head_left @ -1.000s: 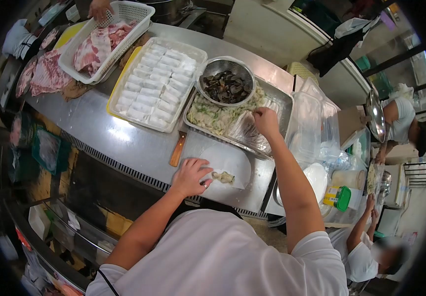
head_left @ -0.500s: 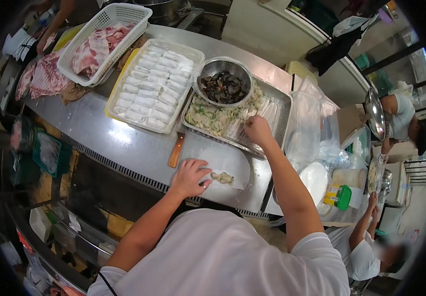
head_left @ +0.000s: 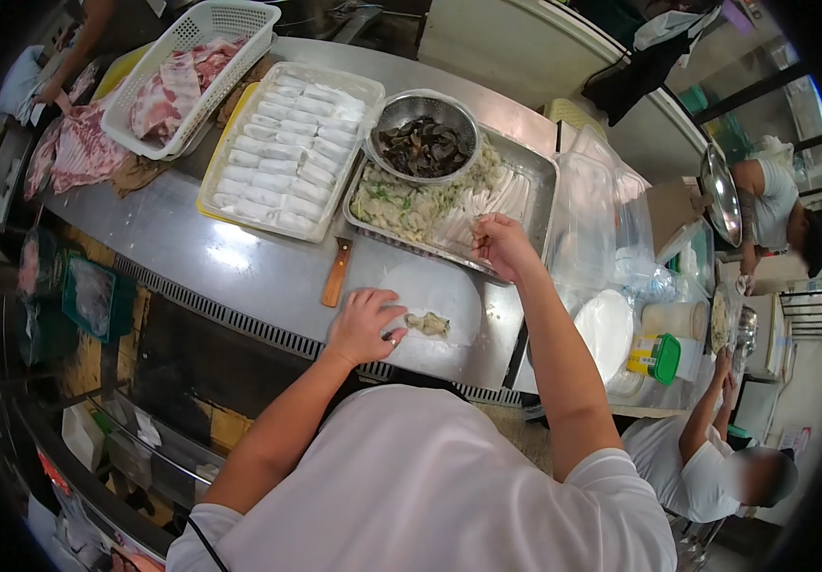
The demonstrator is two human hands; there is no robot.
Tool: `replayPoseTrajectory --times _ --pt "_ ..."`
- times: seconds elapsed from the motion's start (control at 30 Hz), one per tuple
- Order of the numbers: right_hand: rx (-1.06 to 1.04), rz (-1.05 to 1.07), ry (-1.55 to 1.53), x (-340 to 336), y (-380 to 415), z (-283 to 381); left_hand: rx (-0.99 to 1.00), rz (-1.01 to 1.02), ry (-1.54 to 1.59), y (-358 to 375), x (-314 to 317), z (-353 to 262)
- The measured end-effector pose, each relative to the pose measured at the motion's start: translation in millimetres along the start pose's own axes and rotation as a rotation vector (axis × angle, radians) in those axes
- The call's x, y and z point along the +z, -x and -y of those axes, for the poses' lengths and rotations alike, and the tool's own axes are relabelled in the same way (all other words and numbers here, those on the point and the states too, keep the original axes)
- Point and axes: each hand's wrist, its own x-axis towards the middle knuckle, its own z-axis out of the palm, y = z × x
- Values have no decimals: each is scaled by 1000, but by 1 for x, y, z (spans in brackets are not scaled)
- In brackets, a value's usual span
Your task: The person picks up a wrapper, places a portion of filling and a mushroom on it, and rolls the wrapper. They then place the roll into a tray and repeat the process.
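Note:
On the steel table lies a round, thin, translucent wrapper (head_left: 449,286), with a small heap of pale green-flecked filling (head_left: 427,324) near its front edge. My left hand (head_left: 365,326) rests flat at the wrapper's left side, fingers spread, a ring on one finger. Over the front right of a metal tray (head_left: 546,214), my right hand (head_left: 506,248) has its fingertips pinched together beside long white strips (head_left: 497,202); whatever is between them is too small to make out. More filling (head_left: 396,202) fills the tray's left part. A wooden-handled knife (head_left: 336,272) lies left of the wrapper.
A perforated bowl of dark pieces (head_left: 422,148) sits on the tray's back edge. Further left are a tub of white rolls (head_left: 287,157) and a white basket of raw meat (head_left: 182,91). Plastic containers (head_left: 587,205) and a green-lidded tub (head_left: 660,357) stand right. Co-workers are at the right and far left.
My right hand has drawn slightly back from the strips, its fingers less curled. My left hand stays at the wrapper's edge. The whole view has shifted a little.

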Motion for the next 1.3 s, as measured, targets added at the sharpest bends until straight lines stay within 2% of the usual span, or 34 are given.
replayPoseTrajectory --times 0.23,0.33,0.43,0.53,0.63,0.73,0.83,0.93,1.13,1.23,1.3 --pt "-48 -98 522 2 0 19 -5 0 -7 1 -2 -3" --pt "-185 -84 199 -5 1 30 3 -12 -8 1 0 -1" --pt "-237 -106 302 -17 -8 32 -2 -8 -1 2 0 -1" --pt "-354 -269 1041 -13 -9 26 6 -15 -1 0 0 -1" --pt "-332 -435 1452 12 3 32 8 -26 -5 2 0 -1" --pt "-639 -437 1472 -3 -18 8 13 -30 1 0 0 -1" --pt "-486 -258 1551 19 -7 2 15 -37 10 1 -1 -1" --pt "-524 1 1623 26 -9 -15 9 -29 11 1 -1 -2" --pt "-187 232 1424 27 -9 14 17 -38 16 1 -1 -2" --pt "-154 254 1340 37 21 28 13 -35 16 2 0 0" --pt "-167 345 1345 45 41 11 7 -32 17 3 0 0"
